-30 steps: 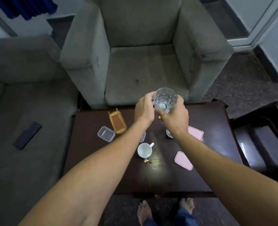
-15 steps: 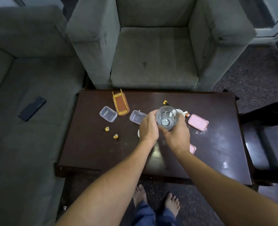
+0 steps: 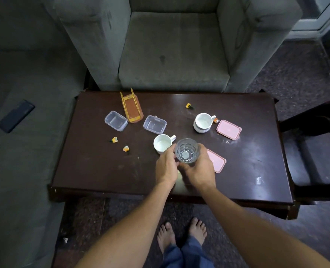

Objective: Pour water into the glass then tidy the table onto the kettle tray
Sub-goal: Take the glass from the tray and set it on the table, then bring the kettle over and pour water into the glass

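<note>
Over the near middle of the dark coffee table (image 3: 94, 171), head view: a clear glass (image 3: 187, 153) is held upright, mouth toward the camera. The left hand (image 3: 166, 169) grips its left side with curled fingers and the right hand (image 3: 198, 171) wraps the right side and lower wall. Two hands on one small vessel suggests care against a spill or a steadying hold for setting down. Whether the base touches the table top cannot be told, as the hands cover it.

Condition of the glass: transparent, faceted wall, round thick base visible through the mouth, no chips apparent. Water level cannot be judged from this angle.

Other items, placed against the table:
- white mug (image 3: 162, 146) at mid-table, just beside the left hand; second white mug (image 3: 203, 122) toward the far right
- two pink lids, one far right (image 3: 229, 129) and one partly under the right hand (image 3: 217, 161), both separated from their boxes
- two clear plastic boxes (image 3: 115, 120) (image 3: 154, 124) at far left and centre, open and unlidded
- an orange-and-yellow holder (image 3: 131, 109) tipped over at the far left edge
- small orange scraps (image 3: 114, 139) scattered at the left

No kettle or kettle tray is in view, so the tidying appears not yet begun.
</note>
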Motion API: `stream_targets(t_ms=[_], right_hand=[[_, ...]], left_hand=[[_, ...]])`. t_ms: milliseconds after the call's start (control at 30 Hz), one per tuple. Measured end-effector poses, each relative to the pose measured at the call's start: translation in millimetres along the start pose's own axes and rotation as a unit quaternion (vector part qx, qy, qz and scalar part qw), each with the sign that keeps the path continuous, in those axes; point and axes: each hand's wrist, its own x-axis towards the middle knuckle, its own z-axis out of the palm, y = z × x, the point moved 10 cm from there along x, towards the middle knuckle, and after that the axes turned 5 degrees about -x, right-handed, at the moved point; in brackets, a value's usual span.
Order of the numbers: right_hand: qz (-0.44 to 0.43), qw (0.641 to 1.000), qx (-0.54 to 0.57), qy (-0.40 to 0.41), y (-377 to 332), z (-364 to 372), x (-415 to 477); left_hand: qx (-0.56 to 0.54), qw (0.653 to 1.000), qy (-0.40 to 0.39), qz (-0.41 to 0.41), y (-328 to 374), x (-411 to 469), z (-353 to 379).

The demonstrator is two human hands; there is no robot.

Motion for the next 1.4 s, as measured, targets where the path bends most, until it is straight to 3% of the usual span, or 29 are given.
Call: stream_targets(t_ms=[533, 733, 833, 1033, 1200, 1400], right_hand=[[0.029, 1.000, -0.003, -0.010, 22, 13, 6], [0.077, 0.995, -0.043, -0.053, 21, 11, 3], [0.091, 0.992, -0.068, -0.059, 11, -5, -2], [0.059, 0.992, -0.107, -0.018, -51, -78, -17], [0.029, 0.995, -0.085, 0.043, -104, -160, -32], [0.029, 0.980, -0.124, 0.151, -113, -301, -48]], left_hand=[[0.021, 0.999, -0.039, -0.026, -28, 11, 6], [0.115, 0.993, -0.016, -0.038, -14, -6, -2], [0.218, 0.976, -0.016, 0.014, 16, -26, -4], [0.301, 0.943, -0.019, 0.141, 102, -59, 19], [0.312, 0.917, -0.057, 0.243, 178, -92, 87], [0.335, 0.878, -0.143, 0.312, 228, -148, 202]])
